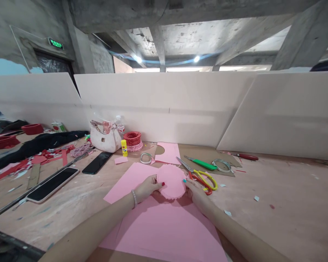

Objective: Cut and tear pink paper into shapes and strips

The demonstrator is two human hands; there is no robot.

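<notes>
Your left hand (147, 187) and right hand (196, 194) pinch opposite edges of the pink paper disc (171, 182), just left of the scissors (191, 169), probably to steady it. The green cutter (205, 165) lies just beyond the scissors, seemingly within easy reach.

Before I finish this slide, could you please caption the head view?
Left hand and right hand hold a round pink paper stack over pink sheets, scissors lying nearby.

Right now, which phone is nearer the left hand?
The dark-edged phone, in front of the white handbag. The pale-rimmed phone lies farther from the left hand.
</notes>
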